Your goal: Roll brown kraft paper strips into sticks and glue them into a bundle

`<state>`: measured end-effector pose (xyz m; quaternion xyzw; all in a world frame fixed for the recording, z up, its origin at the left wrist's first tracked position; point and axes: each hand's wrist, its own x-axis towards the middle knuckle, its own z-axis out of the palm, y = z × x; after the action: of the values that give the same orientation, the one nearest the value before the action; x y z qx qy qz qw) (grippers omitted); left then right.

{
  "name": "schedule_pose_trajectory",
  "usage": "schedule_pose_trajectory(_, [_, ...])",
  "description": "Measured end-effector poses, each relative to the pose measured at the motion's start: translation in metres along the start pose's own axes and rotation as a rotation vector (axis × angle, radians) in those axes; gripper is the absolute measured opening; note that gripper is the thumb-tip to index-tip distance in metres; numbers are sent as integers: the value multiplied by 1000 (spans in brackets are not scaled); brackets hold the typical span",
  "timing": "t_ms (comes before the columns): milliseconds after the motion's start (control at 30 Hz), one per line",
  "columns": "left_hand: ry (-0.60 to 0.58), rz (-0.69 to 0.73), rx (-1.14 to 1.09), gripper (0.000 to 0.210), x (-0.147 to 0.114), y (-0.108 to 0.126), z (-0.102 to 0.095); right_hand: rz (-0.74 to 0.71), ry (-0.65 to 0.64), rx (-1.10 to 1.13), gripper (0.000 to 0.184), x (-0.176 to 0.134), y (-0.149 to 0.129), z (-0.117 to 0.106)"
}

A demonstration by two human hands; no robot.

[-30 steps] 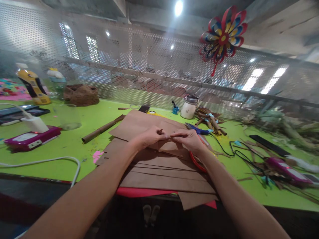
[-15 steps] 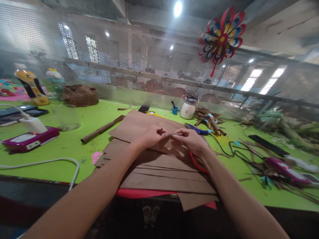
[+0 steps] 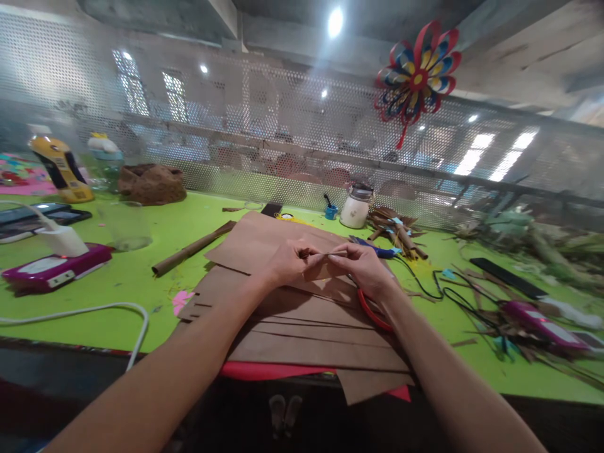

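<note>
2 thumb-to-finger pinches, left hand [image 3: 289, 261] and right hand [image 3: 365, 267], both clamped on 1 small brown paper piece [image 3: 324, 270], midway in the grip.

Likely fault: tearing or creasing of the piece, from uneven pull between pinches. Likely fault: slippage, from a narrow edge hold. Possible snag: red handle loop [image 3: 369, 314], close beside the right wrist. Possible tug on blue-handled tool [image 3: 384, 253], just beyond the right hand, through black cable [image 3: 427, 293]. Possible shifting of brown paper sheets [image 3: 321, 349] beneath the grip, from arm contact.

Count: 1 brown paper tube [image 3: 193, 248], left of the grip; 2 magenta power strips [image 3: 56, 267], far left and far right; 1 white jar [image 3: 355, 214] and 1 blue pot [image 3: 331, 212], beyond the grip. Sheets: not countable, due to overlap.
</note>
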<state>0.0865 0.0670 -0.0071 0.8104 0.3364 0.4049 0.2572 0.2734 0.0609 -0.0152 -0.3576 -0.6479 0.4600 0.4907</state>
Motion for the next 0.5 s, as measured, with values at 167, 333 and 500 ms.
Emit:
schedule_pose_trajectory(167, [13, 20, 21, 31, 0, 0, 0, -53, 12, -98, 30, -1, -2, 3])
schedule_pose_trajectory(333, [-16, 21, -21, 31, 0, 1, 1, -87, 77, -153, 27, 1, 3, 3])
schedule_pose_trajectory(500, [-75, 0, -13, 35, -1, 1, 0, -94, 97, -163, 27, 2, 6, 2])
